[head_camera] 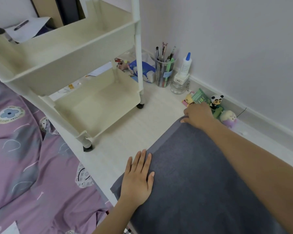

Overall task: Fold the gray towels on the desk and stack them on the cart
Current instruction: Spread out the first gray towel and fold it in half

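Gray towel spread on desk; left hand flat, fingers straight; right hand pinching far corner; cart beside.

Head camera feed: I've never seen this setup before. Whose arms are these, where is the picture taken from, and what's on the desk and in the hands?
There is no machine here: these are a person's two bare arms, seen from a wide-angle camera worn on the head, looking forward and down.

A gray towel lies spread on the white desk. The left hand lies flat on the towel's near left edge, fingers straight. The right hand reaches to the far corner, its fingers curled at the towel's edge there.

The cream cart stands on the desk on small wheels; both trays in view look empty. Along the wall sit a pen cup, a glue bottle, a glass jar and small toy figures. A purple bedspread lies to the left.
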A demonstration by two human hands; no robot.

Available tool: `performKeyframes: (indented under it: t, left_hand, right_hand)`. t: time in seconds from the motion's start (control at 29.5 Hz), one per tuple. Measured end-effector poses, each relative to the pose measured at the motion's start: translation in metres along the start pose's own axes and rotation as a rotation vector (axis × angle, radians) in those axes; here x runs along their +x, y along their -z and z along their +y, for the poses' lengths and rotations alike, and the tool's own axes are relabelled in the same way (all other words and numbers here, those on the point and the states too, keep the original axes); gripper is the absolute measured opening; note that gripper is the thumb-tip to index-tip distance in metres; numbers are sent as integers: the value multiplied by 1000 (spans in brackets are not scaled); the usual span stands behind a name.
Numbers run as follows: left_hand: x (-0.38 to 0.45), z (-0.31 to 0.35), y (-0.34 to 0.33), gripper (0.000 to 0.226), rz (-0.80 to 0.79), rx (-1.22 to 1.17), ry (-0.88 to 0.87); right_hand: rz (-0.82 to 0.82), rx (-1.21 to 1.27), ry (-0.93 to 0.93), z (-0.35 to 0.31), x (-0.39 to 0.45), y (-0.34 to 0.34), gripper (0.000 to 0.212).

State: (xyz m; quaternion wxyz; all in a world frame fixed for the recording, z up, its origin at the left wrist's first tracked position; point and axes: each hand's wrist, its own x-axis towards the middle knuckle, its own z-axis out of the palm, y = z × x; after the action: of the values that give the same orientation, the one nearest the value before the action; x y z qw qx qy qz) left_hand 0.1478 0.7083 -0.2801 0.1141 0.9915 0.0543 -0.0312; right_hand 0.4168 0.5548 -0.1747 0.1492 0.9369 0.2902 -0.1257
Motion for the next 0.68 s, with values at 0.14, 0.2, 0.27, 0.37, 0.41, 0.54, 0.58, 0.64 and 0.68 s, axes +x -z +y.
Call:
performKeyframes:
  t: [0.14, 0.2, 0.27, 0.37, 0.41, 0.54, 0.58, 0.64, 0.68]
  left_hand:
    - [-4, 2, 1, 58, 2, -24, 19]
    - [1, 9, 6, 55, 20, -42, 49]
    - [20, 27, 6, 52, 58, -73, 52]
    - [58, 53, 7, 53, 38, -27, -57]
    - [73, 58, 6, 55, -1, -3, -80]
    - [83, 54, 1, 59, -69, 43, -80]
    - [81, 56, 3, 59, -72, 48, -81]
    - [81, 60, 1, 59, -62, 75, -57]
    - [88, 65, 2, 59, -64, 81, -87]
  right_hand:
    - [62, 616, -139, 5, -1, -49, 26]
    - [76, 766, -147, 12, 0, -54, 26]
    - [61, 786, -162, 20, 2, -60, 32]
    - [143, 730, -252, 11, 11, -69, 27]
    - [181, 764, -298, 8, 17, -68, 23]
    - [338, 667, -397, -13, -15, -73, 28]
    - [406, 591, -396, -22, -45, -84, 34]
    - [439, 538, -378, -45, -102, -106, 44]
    - [360, 537, -376, -47, -120, -116, 50]
